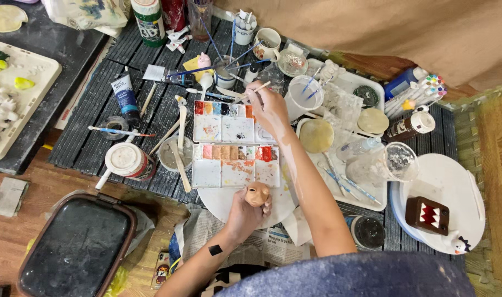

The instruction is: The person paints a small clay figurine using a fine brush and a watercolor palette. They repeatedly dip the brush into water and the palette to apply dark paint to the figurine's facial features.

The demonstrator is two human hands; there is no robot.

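Over the paint palette (235, 144), my right hand (269, 107) grips a brush (253, 91); my left hand (244, 212) holds a small clay head (257, 194).

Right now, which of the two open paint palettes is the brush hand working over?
The farther rectangular white palette, with dark and blue wells; the right hand hovers at its right end. The nearer palette holds pinks and oranges.

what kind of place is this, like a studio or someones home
Likely a home craft or painting corner set up low on a wooden floor. A watercolour palette sits centre, the right hand holds a brush, and the left hand holds a small clay head.
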